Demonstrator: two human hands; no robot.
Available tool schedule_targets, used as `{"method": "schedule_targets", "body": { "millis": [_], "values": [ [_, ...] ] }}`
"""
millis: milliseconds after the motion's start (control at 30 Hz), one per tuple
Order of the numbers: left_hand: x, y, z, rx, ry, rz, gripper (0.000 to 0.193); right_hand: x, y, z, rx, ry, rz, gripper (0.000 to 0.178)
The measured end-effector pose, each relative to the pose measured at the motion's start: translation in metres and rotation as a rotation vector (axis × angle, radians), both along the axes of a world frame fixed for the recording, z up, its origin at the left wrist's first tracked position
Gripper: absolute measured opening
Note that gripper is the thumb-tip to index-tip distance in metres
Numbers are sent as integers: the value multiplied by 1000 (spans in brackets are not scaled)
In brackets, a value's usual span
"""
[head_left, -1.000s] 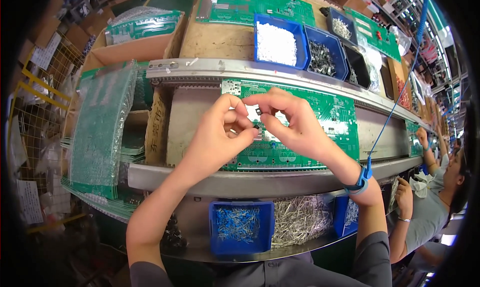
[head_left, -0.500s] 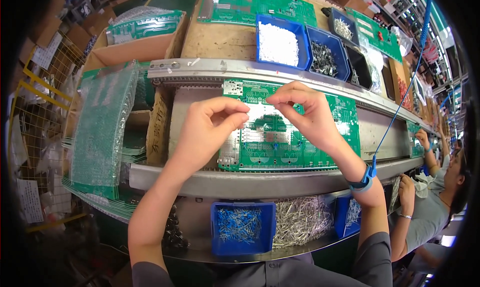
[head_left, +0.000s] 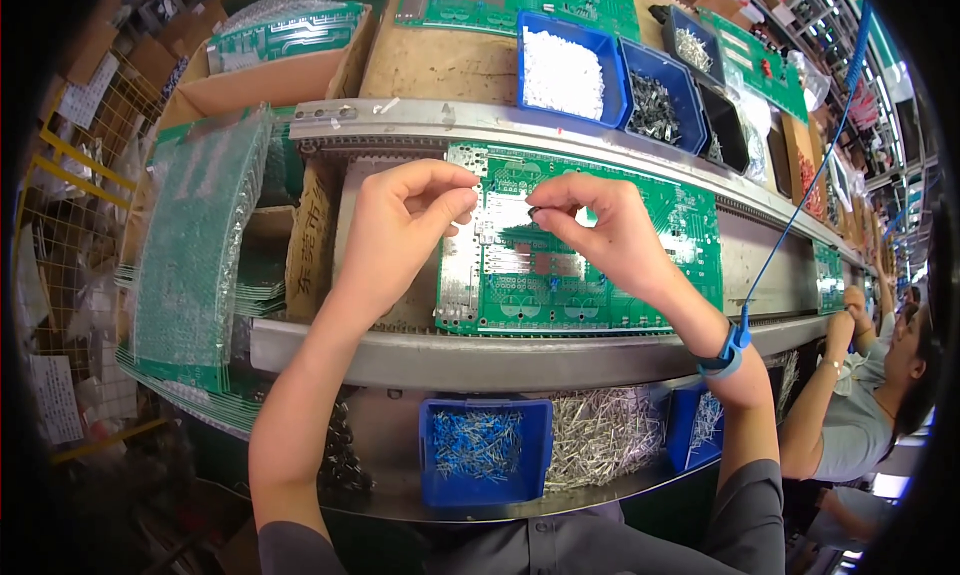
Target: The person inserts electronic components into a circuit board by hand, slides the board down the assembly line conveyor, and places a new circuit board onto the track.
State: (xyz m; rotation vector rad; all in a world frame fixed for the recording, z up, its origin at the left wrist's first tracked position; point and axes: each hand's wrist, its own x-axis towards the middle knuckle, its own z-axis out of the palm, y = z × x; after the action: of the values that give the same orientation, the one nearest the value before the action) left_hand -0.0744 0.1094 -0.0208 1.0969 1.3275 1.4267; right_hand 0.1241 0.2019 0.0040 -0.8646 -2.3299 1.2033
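Note:
A green circuit board [head_left: 620, 310] lies flat on the metal rails in front of me, with bright reflections on its surface. Over its left part, my right hand [head_left: 600, 230] pinches a small black component [head_left: 535, 214] between thumb and fingertips. My left hand [head_left: 405, 215] is closed in a pinch above the board's upper left corner; whatever is in those fingertips is too small to make out. The two hands are a short gap apart. Around my right wrist is a blue wrist strap [head_left: 728, 355] with a cord running upward.
Beyond the rail stand blue bins of white parts [head_left: 562, 75] and black parts [head_left: 653, 108]. Nearer me are a blue bin of blue-bodied leaded parts [head_left: 478, 448] and a pile of silvery leads [head_left: 605, 440]. Wrapped boards [head_left: 200, 255] stand left. A co-worker [head_left: 880, 395] sits right.
My left hand has shifted up and left, widening the gap between the hands. A black component now shows in my right fingertips, which have dipped slightly. The co-worker's arms have moved.

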Motion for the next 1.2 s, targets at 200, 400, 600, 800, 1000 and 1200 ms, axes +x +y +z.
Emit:
{"method": "schedule_targets", "body": {
  "millis": [200, 400, 600, 800, 1000, 1200],
  "values": [
    [-2, 2, -5, 6, 16, -25, 9, -5, -4, 4, -48, -34, -6, 11],
    [-3, 5, -13, 59, 185, -6, 7, -8, -1, -16, 175, 32, 84, 11],
    [-3, 7, -20, 27, 245, 16, 7, -16, -6, -22, 180, 23, 65, 9],
    [-1, 7, -21, -7, 293, 28, 8, -18, -3, -27, 279, 57, 105, 10],
    [-1, 8, -22, -28, 339, 39, 9, -17, -3, -27, 322, 52, 135, 12],
    [0, 8, -19, -101, 324, 26, 10, -17, 1, -29, 320, 54, 181, 14]
  ]
}}
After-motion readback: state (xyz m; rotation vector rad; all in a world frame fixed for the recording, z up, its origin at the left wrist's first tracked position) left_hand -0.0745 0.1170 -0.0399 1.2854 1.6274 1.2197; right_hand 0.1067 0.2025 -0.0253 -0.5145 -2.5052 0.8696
